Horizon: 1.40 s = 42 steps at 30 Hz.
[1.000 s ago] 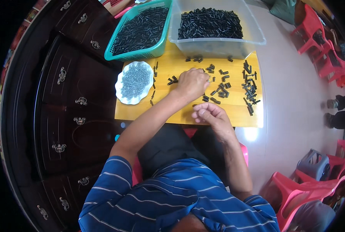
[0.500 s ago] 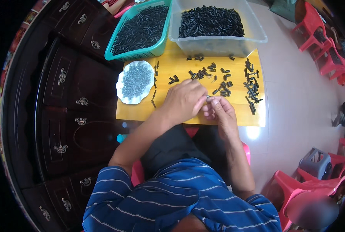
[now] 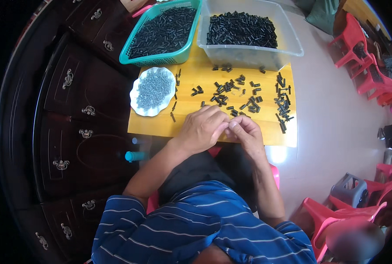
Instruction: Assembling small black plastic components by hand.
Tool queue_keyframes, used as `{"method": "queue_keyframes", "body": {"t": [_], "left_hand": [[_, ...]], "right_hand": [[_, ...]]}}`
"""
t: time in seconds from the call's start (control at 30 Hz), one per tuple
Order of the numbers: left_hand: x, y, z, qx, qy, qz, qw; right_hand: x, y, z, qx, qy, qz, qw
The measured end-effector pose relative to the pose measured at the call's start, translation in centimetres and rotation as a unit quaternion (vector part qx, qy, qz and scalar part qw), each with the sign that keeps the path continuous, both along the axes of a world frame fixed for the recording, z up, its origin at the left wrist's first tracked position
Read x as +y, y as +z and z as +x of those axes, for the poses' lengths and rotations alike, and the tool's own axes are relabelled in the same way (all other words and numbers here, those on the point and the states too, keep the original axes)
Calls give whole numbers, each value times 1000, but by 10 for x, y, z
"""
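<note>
Left hand [image 3: 201, 129] and right hand [image 3: 245, 132] meet fingertip to fingertip, curled closed, grip contents hidden; black parts [image 3: 231, 94] scattered just beyond on the yellow table [image 3: 191, 105].

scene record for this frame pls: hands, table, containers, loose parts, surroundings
left hand: at table's near edge, fingertips meeting the right hand; anything pinched is hidden
right hand: curled, touching the left hand
table: small, yellow wood
teal basket: far left, full of dark small parts
clear bin: far right, full of black parts
white dish: left side, heaped with grey screws
loose parts: black pieces scattered mid-table, a cluster near the right edge
surroundings: dark cabinet to the left, red chairs to the right
</note>
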State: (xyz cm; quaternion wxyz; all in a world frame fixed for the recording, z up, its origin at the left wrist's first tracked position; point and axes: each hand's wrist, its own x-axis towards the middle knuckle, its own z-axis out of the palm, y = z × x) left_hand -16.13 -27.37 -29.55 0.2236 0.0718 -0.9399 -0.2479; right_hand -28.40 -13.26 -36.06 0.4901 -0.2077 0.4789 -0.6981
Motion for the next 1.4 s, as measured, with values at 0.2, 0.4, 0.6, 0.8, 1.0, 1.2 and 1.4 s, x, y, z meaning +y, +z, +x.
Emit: {"method": "queue_keyframes", "body": {"t": [0.2, 0.4, 0.6, 0.8, 1.0, 1.2, 1.4], "left_hand": [[4, -15, 8, -17, 30, 70, 997], [8, -29, 18, -44, 59, 195, 978], [4, -36, 21, 19, 35, 230, 972], [0, -30, 25, 34, 42, 247, 967], [0, -34, 41, 47, 30, 257, 965], [-4, -34, 47, 57, 30, 252, 966], [-11, -27, 44, 59, 29, 238, 969]], "right_hand": [[-4, -2, 6, 141, -47, 10, 989], [-4, 4, 14, 243, -59, 31, 968], [-8, 5, 22, 203, -69, 32, 976], [-22, 17, -7, 216, -81, -7, 973], [-42, 31, -71, 646, -201, 178, 714], [-46, 12, -93, 719, -205, 218, 628], [-48, 20, -86, 724, -208, 217, 621]]}}
